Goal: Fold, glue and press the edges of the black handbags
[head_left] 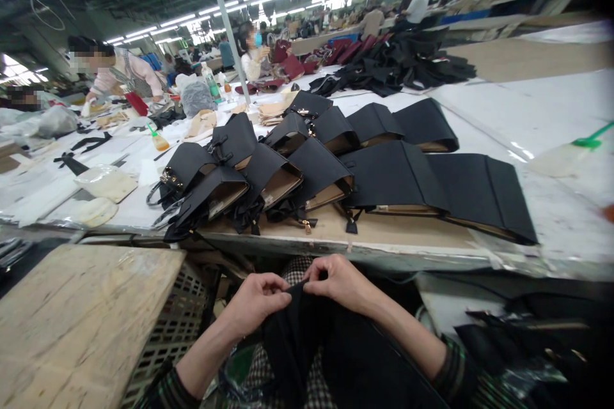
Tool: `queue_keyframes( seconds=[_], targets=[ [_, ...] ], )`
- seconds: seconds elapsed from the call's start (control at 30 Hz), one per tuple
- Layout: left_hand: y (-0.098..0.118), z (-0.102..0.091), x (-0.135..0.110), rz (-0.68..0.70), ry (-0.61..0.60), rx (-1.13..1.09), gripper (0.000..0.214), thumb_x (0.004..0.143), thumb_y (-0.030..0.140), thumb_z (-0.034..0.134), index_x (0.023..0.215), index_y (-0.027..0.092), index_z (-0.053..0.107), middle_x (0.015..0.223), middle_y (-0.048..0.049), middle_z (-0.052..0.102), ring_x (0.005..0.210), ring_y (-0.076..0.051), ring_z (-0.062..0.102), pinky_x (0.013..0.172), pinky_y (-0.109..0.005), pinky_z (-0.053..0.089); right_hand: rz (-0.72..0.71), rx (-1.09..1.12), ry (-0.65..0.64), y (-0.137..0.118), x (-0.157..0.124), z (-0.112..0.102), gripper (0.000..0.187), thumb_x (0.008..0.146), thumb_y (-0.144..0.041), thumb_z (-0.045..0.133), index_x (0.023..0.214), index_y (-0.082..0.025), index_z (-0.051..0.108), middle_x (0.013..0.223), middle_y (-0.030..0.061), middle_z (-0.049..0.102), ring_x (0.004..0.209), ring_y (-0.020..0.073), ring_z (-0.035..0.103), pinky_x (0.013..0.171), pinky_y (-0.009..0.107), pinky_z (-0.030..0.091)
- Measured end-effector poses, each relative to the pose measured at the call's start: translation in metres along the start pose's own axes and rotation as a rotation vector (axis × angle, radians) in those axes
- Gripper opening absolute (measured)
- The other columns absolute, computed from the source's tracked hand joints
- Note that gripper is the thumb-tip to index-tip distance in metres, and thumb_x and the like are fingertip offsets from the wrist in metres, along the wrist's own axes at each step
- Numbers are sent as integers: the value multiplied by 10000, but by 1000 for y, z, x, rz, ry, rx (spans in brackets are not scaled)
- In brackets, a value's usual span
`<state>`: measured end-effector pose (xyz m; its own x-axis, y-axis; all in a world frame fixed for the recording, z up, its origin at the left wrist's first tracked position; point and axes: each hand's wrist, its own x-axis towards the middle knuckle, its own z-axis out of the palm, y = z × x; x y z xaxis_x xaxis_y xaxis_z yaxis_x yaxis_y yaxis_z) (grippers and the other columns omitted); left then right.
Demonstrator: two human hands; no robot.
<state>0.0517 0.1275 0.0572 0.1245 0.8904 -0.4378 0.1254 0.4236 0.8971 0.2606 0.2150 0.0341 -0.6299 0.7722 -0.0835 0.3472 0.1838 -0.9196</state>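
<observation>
Over my lap hangs a piece of black fabric, its top edge pinched from both sides. My left hand grips that edge between thumb and fingers. Close beside it, my right hand pinches the same edge, thumb and forefinger forming a loop. The lower part of the fabric spreads toward a larger dark piece at the right, and I cannot tell where one ends. On the table edge just beyond my hands lie several black handbags in overlapping rows, their brown insides showing and zip pulls hanging.
A wooden board tops a plastic crate at my left. Dark bags lie low at the right. Across the white table are a black pile, glue bottles and a metal pole. A co-worker leans over the far side.
</observation>
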Motion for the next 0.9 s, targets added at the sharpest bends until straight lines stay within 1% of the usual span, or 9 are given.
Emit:
queue_keyframes(
  seconds=[0.2,0.23,0.3,0.4,0.5,0.6,0.67,0.8,0.9],
  targets=[
    [-3,-1,5,27,-6,88,328,734,403,717,860,103,665,624,30,513,545,-85,389,527,-214,279,27,-27,28,-4,1,-1,162,706,-188,752,596,-189,633,781,10,752,766,205,687,691,260,469],
    [-2,-2,6,41,-4,148,328,748,411,703,867,109,661,625,33,507,549,-88,387,527,-215,272,29,-34,36,-5,2,0,177,698,-182,757,595,-190,613,775,10,750,764,206,686,679,258,463],
    [4,-1,9,90,-7,370,313,803,429,644,878,126,664,632,34,508,561,-98,395,531,-220,262,29,-44,51,-7,3,1,217,681,-157,761,618,-195,557,764,-1,746,749,198,685,639,246,444],
    [18,1,13,179,-29,716,278,859,414,566,781,171,677,609,31,501,573,-119,411,557,-242,243,20,-59,63,-9,4,3,273,671,-120,757,720,-211,505,763,-27,740,725,181,683,613,232,423],
    [31,5,13,226,-36,825,240,840,369,586,681,205,659,594,16,519,592,-148,451,597,-267,235,-5,-75,32,-10,0,-2,317,698,-129,760,914,-220,547,799,-36,744,772,188,686,697,253,451],
    [35,4,8,248,-28,907,241,855,353,560,676,220,653,631,-11,579,640,-181,514,633,-278,263,-24,-124,-29,-11,-18,-15,538,704,-135,761,1188,-232,549,1056,17,734,1001,234,655,881,312,453],
    [34,1,4,247,-26,932,251,873,353,535,703,218,659,657,-18,602,665,-189,538,642,-276,282,10,-180,-75,-13,-37,-26,587,722,-138,732,1270,-235,542,1209,57,674,1107,263,605,954,349,428],
    [30,-4,-2,231,-48,922,208,857,346,542,787,197,670,687,0,599,666,-175,537,620,-258,312,76,-194,-162,-16,-72,-40,450,772,-134,651,1208,-237,613,1168,54,682,1064,267,615,940,356,445],
    [31,-1,-7,236,-102,886,194,836,333,558,877,186,678,863,-21,654,792,-188,578,683,-253,371,60,-185,-149,-15,-84,-43,390,784,-130,623,1159,-234,650,1113,42,704,1036,268,626,945,360,448]
  ],
)
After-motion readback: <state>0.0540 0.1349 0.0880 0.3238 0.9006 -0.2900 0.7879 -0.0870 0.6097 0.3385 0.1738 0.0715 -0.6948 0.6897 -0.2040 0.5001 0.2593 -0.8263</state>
